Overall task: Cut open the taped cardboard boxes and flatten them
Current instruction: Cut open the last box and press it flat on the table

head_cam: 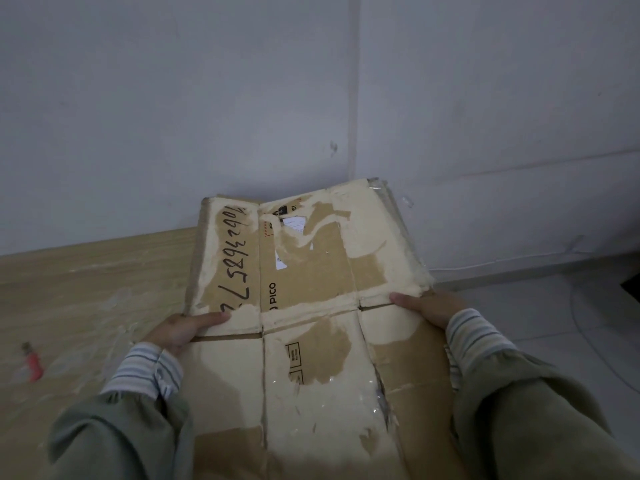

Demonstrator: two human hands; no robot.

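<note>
both hands grip a flattened, torn, creased cardboard box (304, 306).

Left hand (183, 329) and right hand (427, 306) both grip, thumbs on top; arms extended.

Single head-worn view, forward and down; close above flattened cardboard (311, 306); wall (207, 98) beyond

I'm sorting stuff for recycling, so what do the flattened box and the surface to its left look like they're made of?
The flattened box, held by the left hand and right hand, looks like brown corrugated cardboard, matte, its top layer torn away in pale patches. The surface looks like light wood or wood-grain laminate; I can't tell which.
</note>
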